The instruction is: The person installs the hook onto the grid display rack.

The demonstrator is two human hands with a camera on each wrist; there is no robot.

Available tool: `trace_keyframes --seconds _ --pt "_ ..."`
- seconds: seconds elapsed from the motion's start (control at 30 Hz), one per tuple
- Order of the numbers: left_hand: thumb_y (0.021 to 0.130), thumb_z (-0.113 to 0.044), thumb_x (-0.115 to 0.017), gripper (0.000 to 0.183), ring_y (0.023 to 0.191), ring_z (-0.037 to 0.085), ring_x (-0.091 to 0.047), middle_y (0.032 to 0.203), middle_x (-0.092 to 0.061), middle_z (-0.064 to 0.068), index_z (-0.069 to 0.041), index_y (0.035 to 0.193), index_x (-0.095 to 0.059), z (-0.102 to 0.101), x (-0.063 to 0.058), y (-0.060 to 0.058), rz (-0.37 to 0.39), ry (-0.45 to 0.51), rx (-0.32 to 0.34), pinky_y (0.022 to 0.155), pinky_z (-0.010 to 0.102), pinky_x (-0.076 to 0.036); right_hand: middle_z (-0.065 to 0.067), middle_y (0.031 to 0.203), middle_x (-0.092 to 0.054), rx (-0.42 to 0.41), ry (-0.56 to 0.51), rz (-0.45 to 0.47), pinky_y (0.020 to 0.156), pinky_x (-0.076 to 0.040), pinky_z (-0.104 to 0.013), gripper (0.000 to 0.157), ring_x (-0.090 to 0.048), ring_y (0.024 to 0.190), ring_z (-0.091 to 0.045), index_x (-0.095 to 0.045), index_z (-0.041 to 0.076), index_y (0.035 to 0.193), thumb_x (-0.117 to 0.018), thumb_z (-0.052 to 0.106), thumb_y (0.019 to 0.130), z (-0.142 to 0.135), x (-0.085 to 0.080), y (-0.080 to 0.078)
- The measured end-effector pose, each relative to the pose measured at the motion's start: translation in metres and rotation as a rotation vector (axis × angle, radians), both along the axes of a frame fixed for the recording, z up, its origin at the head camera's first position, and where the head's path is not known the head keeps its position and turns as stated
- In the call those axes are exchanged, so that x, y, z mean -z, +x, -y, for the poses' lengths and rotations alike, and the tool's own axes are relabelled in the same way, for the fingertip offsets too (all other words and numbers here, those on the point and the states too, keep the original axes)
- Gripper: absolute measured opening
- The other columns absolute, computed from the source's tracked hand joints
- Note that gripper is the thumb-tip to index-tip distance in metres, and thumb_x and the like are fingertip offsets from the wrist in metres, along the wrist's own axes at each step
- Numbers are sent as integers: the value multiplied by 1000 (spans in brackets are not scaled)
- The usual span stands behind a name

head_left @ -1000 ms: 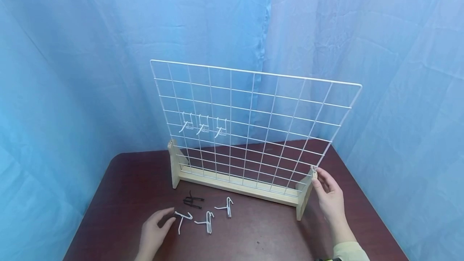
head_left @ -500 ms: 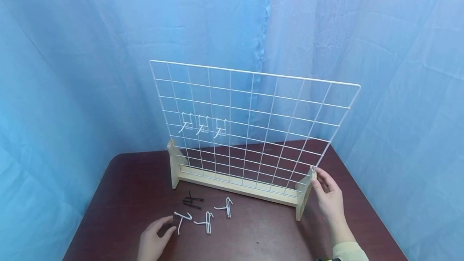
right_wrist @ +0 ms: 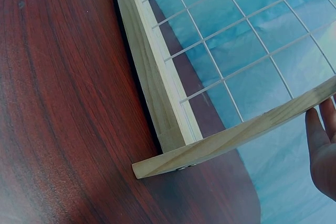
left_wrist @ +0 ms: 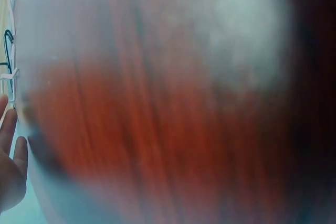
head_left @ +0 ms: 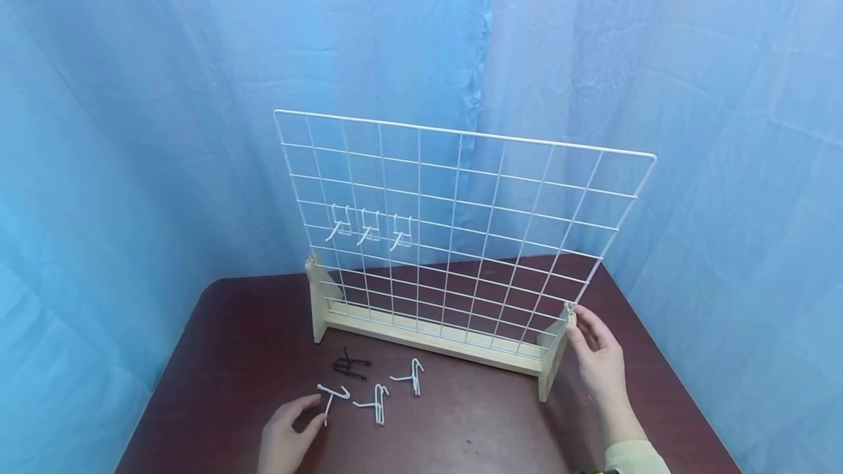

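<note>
A white wire grid panel (head_left: 454, 200) stands upright in a wooden stand (head_left: 435, 335). My right hand (head_left: 602, 364) grips the top of the stand's right end piece, thumb in front and fingers behind; the right wrist view shows fingertips at that wooden edge (right_wrist: 283, 109). On the table, my left hand (head_left: 286, 434) has thumb and forefinger apart beside the nearest white hook (head_left: 334, 392), the thumb close to its prong. Whether it touches I cannot tell. Two more white hooks (head_left: 378, 404) and a black hook (head_left: 347, 364) lie about it.
Three white hooks (head_left: 366, 227) hang in a row on the left half of the grid. The dark red-brown table (head_left: 487, 430) has a rounded far left corner. Blue curtains (head_left: 197, 130) close in the back and sides.
My left hand has drawn back slightly, then come right towards the nearest white hook, its thumb nearing the prong. My right hand keeps its grip; the hooks have not visibly moved.
</note>
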State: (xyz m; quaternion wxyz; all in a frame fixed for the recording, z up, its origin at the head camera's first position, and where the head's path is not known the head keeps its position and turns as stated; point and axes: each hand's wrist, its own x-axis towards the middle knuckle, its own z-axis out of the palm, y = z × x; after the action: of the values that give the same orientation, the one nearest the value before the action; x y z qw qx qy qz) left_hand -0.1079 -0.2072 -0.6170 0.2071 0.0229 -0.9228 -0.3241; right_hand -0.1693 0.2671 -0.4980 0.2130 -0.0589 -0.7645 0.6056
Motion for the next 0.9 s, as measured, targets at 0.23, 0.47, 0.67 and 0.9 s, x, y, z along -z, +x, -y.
trace_keyframes --seconds 0.23,0.47,0.67,0.9 --pt "62 -17 -86 40 89 14 -60 93 -68 -6 -17 99 -70 -5 4 -2 41 -17 -34 80 35 -50 3 119 -58 7 12 -15 84 -44 -9 38 -52 106 1 -52 6 129 -57 14 92 -5 11 -5" --pt "59 -17 -87 42 88 15 -60 92 -68 -5 -15 98 -71 -7 7 -2 -39 -42 -19 79 34 -49 7 117 -58 9 8 -20 83 -45 -9 37 -53 105 1 -53 5 128 -58 13 92 -4 11 -5" --pt "55 -17 -89 47 90 13 -58 91 -68 -7 -16 99 -71 -7 13 -3 -77 -55 25 80 28 -44 7 117 -58 11 4 -17 84 -45 -9 37 -53 105 1 -53 5 128 -58 13 92 -4 10 -5" --pt "56 -14 -88 44 90 13 -57 90 -68 -8 -17 96 -72 -4 16 -4 -71 -53 18 81 28 -43 5 120 -57 9 -3 19 84 -44 -8 38 -51 106 2 -51 5 129 -58 12 92 -5 12 -6"
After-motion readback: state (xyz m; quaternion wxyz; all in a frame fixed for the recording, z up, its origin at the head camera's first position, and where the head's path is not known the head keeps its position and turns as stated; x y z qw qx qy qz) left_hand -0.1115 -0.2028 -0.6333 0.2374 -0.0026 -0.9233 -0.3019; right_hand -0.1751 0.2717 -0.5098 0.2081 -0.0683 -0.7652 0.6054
